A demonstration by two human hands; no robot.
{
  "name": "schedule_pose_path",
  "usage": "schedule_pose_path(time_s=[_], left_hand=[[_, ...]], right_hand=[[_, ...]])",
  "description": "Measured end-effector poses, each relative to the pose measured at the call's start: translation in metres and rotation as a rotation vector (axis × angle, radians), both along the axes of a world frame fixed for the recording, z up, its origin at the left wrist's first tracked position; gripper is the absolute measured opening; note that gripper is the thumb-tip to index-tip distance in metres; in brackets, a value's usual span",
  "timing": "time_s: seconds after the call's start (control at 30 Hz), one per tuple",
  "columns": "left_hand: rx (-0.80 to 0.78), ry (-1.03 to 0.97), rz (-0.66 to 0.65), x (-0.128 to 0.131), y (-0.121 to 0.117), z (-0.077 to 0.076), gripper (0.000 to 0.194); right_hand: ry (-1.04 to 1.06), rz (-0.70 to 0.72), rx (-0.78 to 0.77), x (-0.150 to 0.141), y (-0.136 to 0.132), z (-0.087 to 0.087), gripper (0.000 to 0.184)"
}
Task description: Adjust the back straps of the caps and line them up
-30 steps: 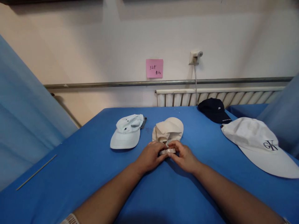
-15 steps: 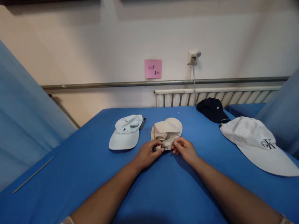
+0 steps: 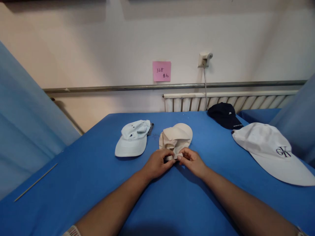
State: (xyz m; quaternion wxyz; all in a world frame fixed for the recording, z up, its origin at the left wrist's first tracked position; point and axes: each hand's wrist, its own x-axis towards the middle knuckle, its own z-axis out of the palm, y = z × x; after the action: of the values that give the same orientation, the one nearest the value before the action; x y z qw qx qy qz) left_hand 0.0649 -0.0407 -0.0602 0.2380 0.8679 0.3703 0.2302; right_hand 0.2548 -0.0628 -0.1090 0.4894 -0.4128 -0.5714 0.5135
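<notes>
A beige cap (image 3: 176, 137) lies folded on the blue table (image 3: 98, 170), brim away from me. My left hand (image 3: 157, 164) and my right hand (image 3: 193, 161) meet at its near edge. Both pinch the cap's back strap (image 3: 175, 156) between thumb and fingers, fingertips almost touching. The strap's ends are partly hidden under my fingers.
A pale blue-white cap (image 3: 133, 141) lies left of the beige one. A dark navy cap (image 3: 225, 115) sits at the back right, and a large white cap with a dark logo (image 3: 270, 150) at the right. A thin stick (image 3: 35, 182) lies near the left edge. Blue fabric hangs on both sides.
My hands had drawn slightly apart at the cap's back edge; now they have come together again on the strap. The cap has barely shifted.
</notes>
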Motion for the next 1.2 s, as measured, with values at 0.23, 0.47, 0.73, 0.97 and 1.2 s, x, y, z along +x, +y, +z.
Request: schedule_pose_path(time_s=[0.23,0.47,0.73,0.97,1.2], left_hand=[[0.025,0.070,0.038,0.000,-0.001,0.002,0.017],[0.063,0.070,0.051,0.000,0.000,0.000,0.018],[-0.012,-0.007,0.086,0.000,0.000,0.000,0.018],[0.022,-0.075,0.167,-0.001,0.001,-0.002,0.019],[0.059,-0.123,0.193,0.002,-0.002,-0.002,0.018]], right_hand=[[-0.061,-0.091,-0.046,0.002,0.004,-0.002,0.020],[-0.094,-0.126,-0.048,0.005,0.006,-0.005,0.014],[0.063,-0.120,-0.295,0.001,0.005,0.002,0.032],[0.375,0.138,-0.628,0.001,-0.015,0.019,0.022],[0.522,0.105,-0.493,-0.006,-0.017,0.018,0.022]])
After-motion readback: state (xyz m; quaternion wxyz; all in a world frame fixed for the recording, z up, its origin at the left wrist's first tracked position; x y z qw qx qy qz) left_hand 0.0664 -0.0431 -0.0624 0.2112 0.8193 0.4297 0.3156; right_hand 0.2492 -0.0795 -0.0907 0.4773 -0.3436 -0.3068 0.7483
